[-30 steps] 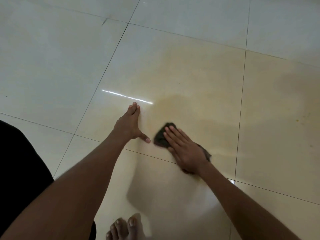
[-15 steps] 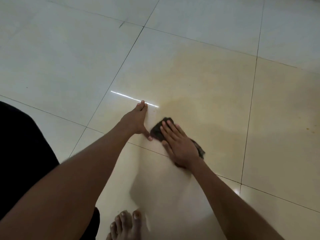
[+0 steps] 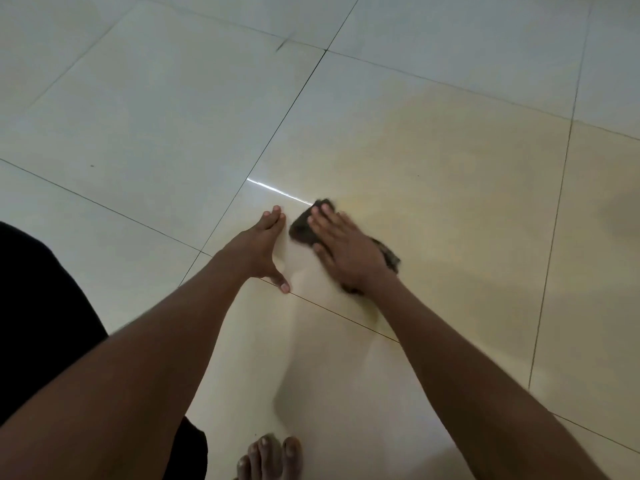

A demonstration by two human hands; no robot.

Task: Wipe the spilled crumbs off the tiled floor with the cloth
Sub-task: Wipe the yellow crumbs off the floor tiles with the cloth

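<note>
A dark brown cloth (image 3: 303, 227) lies flat on the glossy cream tiled floor (image 3: 450, 188). My right hand (image 3: 346, 249) presses on top of it with fingers spread, so most of the cloth is covered; a corner sticks out at the fingertips and another by the wrist. My left hand (image 3: 259, 249) rests flat on the tile just left of the cloth, fingers together, thumb pointing toward me, holding nothing. No crumbs are plain to see near the hands.
My bare toes (image 3: 268, 457) show at the bottom edge. Dark clothing (image 3: 38, 317) fills the lower left. A bright light streak (image 3: 277, 191) reflects on the tile beyond my left hand. Thin grout lines (image 3: 550, 237) cross the floor.
My right hand has slid the cloth away from me, up beside my left fingertips. My left hand has stayed flat on the same spot. The camera has shifted.
</note>
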